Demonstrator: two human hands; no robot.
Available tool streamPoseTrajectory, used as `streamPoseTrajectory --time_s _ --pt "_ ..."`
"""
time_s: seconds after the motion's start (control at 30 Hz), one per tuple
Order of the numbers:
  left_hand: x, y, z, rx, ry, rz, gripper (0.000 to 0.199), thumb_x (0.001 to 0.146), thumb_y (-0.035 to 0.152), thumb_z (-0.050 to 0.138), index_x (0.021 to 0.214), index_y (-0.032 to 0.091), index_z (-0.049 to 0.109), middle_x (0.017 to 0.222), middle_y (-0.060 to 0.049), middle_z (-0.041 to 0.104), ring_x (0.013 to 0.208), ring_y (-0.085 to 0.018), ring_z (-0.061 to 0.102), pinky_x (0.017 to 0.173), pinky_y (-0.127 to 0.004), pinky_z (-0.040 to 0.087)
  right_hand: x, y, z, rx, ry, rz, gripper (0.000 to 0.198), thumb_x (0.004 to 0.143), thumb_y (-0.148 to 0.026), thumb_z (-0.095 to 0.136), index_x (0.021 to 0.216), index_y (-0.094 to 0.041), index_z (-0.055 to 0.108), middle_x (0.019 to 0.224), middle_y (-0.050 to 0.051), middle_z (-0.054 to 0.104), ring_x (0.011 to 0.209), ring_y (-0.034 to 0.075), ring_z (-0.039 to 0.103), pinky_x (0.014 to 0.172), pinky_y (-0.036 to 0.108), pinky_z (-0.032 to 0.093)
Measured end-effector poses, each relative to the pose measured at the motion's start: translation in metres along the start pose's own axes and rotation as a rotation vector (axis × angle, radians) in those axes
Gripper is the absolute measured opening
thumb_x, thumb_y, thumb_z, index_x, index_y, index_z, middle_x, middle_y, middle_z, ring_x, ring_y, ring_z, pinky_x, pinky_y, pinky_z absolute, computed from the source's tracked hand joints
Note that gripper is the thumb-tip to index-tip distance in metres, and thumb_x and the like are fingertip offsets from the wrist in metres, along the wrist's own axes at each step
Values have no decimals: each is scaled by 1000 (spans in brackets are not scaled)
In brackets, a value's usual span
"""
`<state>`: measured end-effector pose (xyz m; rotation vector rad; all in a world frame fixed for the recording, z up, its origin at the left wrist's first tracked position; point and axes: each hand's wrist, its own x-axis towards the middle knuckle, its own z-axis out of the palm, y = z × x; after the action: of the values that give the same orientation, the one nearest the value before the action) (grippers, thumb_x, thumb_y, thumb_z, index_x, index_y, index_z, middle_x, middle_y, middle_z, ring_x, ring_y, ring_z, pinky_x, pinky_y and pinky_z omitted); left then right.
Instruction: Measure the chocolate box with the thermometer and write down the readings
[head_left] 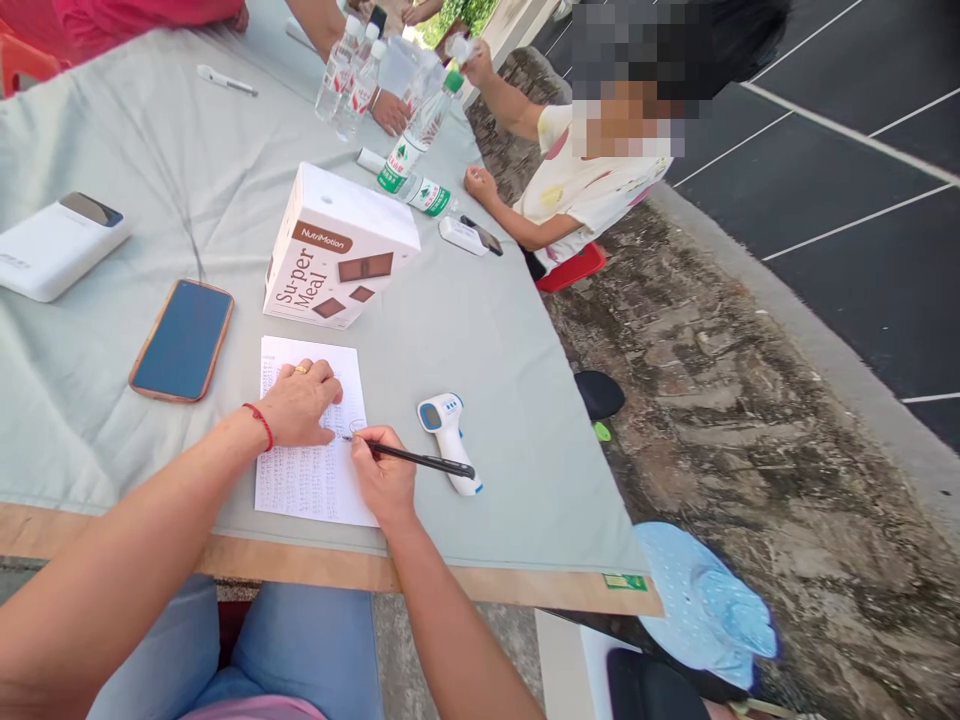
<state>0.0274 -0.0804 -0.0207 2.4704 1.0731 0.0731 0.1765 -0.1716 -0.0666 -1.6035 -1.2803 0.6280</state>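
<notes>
Paper (315, 475) left of the frame's centre looks largely covered in written rows; what remains is unclear. Left hand (306, 405) rests loosely spread on it; right hand (386, 475) pinches a black pen (424, 460).

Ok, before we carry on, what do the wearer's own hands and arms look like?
The left hand has a gold-coloured metal ring on one finger and a thin red cord-like bracelet at the wrist. No jewellery shows on the right hand. Both hands are gloveless, and no sleeve shows on the left forearm or right forearm.
</notes>
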Motion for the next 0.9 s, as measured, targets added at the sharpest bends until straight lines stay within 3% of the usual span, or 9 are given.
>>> streamPoseTrajectory --time_s 0.4,0.6,0.73,0.83,0.9 --pt "0 -1 1 0 11 2 37 72 31 66 106 17 59 114 -12 53 101 -28 50 84 -40 37 -1 3 0 28 57 95 13 71 -33 56 66 -21 57 58 -3 58 54 13 50 54 27 42" --pt "2 -2 3 -11 19 6 39 70 31 67 106 17 59 114 -12 52 102 -28 49 86 -40 36 -2 4 0 12 30 65 14 71 -34 55 65 -21 55 58 -4 56 54 13 48 54 26 41" --pt "2 -4 3 -48 27 -2 36 68 28 70 101 17 60 112 -11 52 103 -30 49 88 -42 38 -1 9 -3 -24 109 25 16 78 -35 54 73 -21 58 64 -2 58 59 14 51 58 28 44" --pt "2 -9 2 -170 111 -11 26 68 23 68 92 18 58 105 -9 54 100 -28 51 86 -41 42 5 19 -11 -94 170 -84 21 84 -36 52 90 -20 63 83 3 65 77 18 59 72 33 49" --pt "2 -15 2 -280 264 -68 17 71 18 62 87 19 55 97 -7 55 96 -25 52 82 -39 45 10 28 -17 -164 152 -149 26 86 -34 48 100 -20 65 95 6 66 91 20 60 82 37 49"
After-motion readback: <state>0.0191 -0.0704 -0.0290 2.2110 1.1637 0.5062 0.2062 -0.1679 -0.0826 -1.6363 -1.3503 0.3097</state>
